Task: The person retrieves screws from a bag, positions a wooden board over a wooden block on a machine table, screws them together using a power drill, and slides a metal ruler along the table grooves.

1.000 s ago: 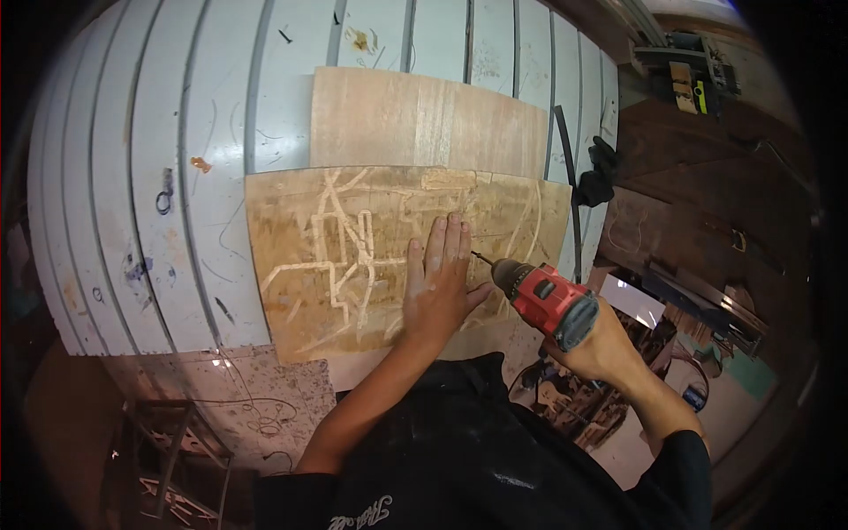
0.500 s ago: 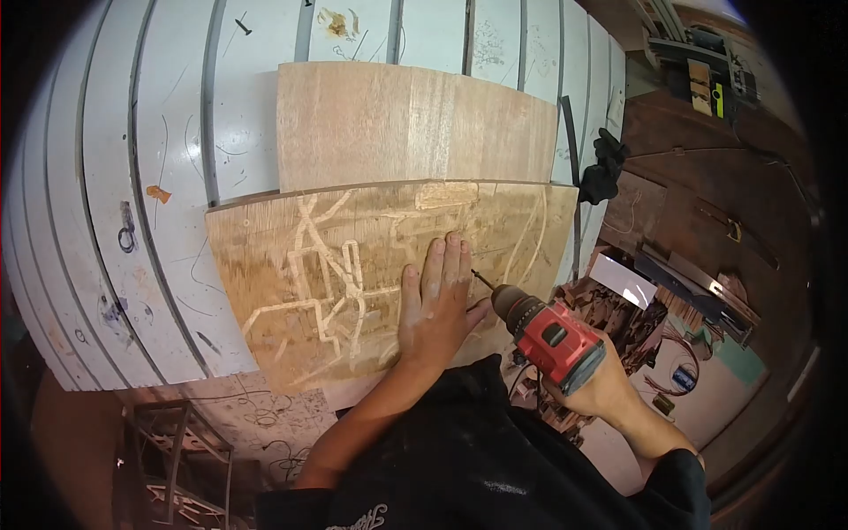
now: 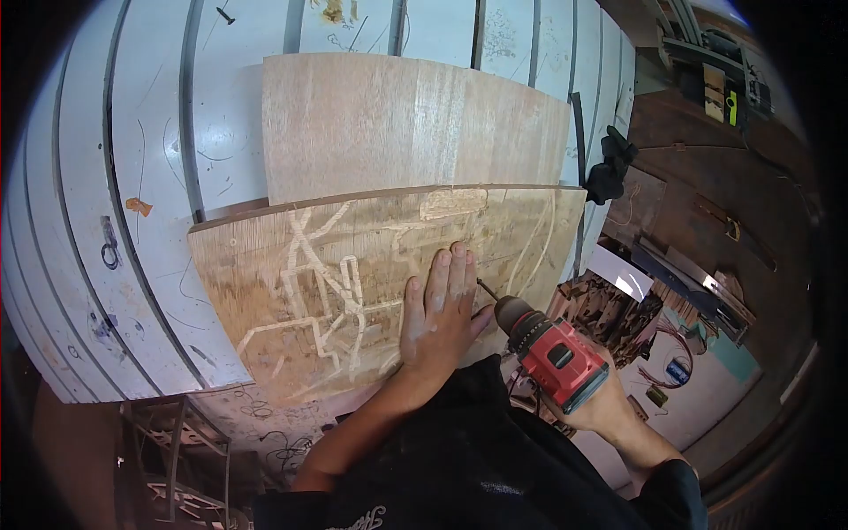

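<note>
The left hand [image 3: 437, 322] lies flat on the grooved plywood board [image 3: 256, 283], grip outstretched, empty. By the board's right edge, the right hand [image 3: 601, 405] wraps its grip round a power drill [image 3: 565, 355].

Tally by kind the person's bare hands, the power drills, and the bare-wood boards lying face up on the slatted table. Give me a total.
Hands: 2 (left hand, right hand)
Power drills: 1 (red drill)
Bare-wood boards: 2 (grooved board, plain board)
Total: 5
</note>
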A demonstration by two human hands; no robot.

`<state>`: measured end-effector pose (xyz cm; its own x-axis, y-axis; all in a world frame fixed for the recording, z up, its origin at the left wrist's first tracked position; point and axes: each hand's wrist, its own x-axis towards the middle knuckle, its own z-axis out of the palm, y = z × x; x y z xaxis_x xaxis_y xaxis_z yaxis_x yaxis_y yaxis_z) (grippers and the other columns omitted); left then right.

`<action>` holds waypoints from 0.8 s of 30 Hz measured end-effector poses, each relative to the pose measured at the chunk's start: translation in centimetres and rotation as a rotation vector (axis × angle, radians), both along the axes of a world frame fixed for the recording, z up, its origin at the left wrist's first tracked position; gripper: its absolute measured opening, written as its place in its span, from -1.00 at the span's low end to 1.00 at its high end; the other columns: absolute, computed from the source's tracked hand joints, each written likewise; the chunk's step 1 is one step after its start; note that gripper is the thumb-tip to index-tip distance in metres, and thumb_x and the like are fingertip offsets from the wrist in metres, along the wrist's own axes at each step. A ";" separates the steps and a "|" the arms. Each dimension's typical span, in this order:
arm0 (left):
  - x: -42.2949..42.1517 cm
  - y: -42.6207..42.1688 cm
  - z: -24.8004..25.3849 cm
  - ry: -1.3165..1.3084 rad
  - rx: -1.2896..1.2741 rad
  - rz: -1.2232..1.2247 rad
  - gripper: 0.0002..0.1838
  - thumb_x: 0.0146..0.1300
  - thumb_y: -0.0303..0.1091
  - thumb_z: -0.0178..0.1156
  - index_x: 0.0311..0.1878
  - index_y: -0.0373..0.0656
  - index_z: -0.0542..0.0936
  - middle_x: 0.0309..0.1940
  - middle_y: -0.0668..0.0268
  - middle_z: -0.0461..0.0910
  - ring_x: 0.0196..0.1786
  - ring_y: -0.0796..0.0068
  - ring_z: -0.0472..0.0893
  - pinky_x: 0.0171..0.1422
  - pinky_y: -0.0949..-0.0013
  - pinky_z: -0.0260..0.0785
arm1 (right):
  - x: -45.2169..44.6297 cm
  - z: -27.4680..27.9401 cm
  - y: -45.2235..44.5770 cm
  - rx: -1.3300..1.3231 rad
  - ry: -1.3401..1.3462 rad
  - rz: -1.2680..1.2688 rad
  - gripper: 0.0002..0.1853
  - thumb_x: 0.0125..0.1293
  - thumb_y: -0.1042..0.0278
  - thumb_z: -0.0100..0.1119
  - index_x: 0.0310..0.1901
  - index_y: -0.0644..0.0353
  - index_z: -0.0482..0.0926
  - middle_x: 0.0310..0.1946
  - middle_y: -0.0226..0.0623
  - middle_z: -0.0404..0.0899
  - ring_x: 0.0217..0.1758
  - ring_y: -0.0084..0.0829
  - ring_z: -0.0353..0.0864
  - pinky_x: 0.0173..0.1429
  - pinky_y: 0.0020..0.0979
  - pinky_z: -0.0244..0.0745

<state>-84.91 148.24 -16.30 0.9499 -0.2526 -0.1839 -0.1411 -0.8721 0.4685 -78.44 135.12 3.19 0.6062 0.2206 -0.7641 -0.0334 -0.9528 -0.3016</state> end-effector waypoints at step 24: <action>0.1 0.4 0.1 -0.033 -0.071 0.033 0.02 0.12 0.36 0.20 0.51 -0.18 0.28 0.57 0.19 0.18 0.63 0.24 0.10 0.64 -0.09 -0.20 | 5.0 1.7 2.9 -0.319 0.167 0.222 -0.24 -0.10 0.08 0.46 0.23 0.09 0.52 -0.18 -0.17 0.59 -0.16 -0.04 0.70 -0.17 -0.08 0.61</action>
